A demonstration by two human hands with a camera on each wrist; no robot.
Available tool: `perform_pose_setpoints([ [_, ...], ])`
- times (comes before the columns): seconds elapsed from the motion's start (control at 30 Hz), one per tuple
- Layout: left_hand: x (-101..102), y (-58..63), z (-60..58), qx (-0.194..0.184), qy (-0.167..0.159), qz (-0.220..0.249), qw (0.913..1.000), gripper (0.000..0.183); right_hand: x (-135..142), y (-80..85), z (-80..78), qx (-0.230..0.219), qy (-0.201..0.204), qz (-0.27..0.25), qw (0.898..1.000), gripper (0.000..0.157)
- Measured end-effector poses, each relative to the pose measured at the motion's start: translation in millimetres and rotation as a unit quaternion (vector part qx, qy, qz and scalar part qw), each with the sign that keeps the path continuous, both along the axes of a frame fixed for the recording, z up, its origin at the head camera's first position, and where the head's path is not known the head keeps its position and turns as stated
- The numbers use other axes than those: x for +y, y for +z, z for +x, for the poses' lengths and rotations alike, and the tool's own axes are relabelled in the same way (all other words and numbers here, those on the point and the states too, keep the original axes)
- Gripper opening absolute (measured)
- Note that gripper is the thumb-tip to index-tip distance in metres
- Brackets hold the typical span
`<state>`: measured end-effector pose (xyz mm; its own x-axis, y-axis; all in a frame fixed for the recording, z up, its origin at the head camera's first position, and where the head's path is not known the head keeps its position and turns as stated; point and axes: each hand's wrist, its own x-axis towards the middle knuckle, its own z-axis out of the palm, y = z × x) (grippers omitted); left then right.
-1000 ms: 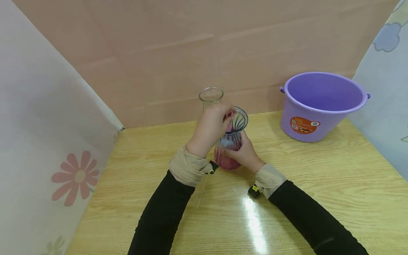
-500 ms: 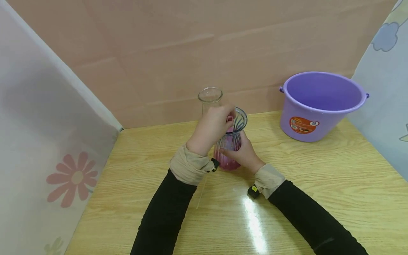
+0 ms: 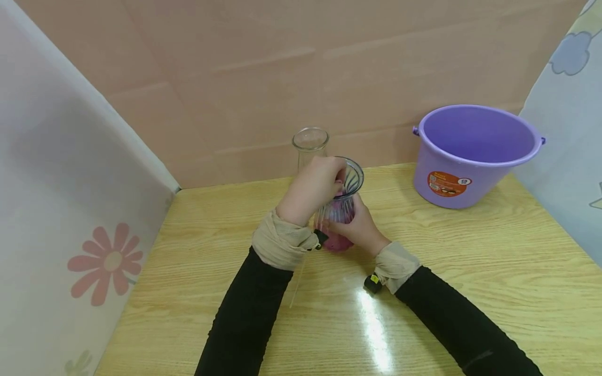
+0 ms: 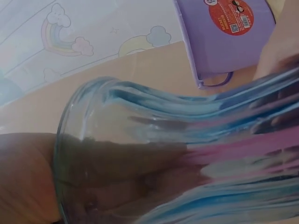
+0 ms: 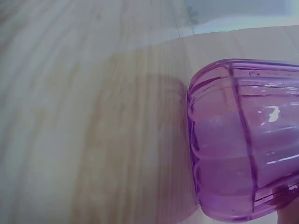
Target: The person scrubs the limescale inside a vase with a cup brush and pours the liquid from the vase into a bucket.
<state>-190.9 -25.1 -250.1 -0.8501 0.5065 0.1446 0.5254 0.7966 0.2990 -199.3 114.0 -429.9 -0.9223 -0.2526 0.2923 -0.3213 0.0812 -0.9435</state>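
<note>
A ribbed glass vase (image 3: 337, 242), bluish at the rim and pink-purple at the base, stands upright on the table. My right hand (image 3: 361, 224) grips its body from the right side, thumb across the front. From above, my left hand (image 3: 314, 185) reaches into the mouth with its fingers curled, pinching a pink cloth-like piece (image 4: 219, 151) that runs down inside the glass. The left wrist view shows the fingers through the wall, dark and blurred. In the right wrist view the purple vase base (image 5: 224, 149) is close to the table surface.
Just behind the left hand stands a clear glass vase (image 3: 310, 140), its lower part hidden. A purple bucket (image 3: 470, 180) with an orange label is at the back right. Below the left wrist, a thin pale stick (image 3: 296, 290) lies on the wooden table (image 3: 226, 230).
My left hand has gone a little deeper into the vase mouth, and the pink piece that showed at the fingers has sunk lower. The right hand keeps its grip in the same place.
</note>
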Motion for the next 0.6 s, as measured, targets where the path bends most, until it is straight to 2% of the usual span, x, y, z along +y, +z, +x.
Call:
perform_pose_setpoints([
  [0.37, -2.0, -1.4, -0.9, 0.012, -0.02, 0.001, 0.9997, 0.005, 0.7, 1.7, 1.7, -0.006, 0.002, 0.0, 1.0, 0.085],
  [0.6, -1.9, -0.6, -1.3, 0.008, -0.02, -0.005, 0.9998, 0.008, 1.8, 1.7, 1.0, -0.017, 0.011, 0.002, 1.0, 0.083],
])
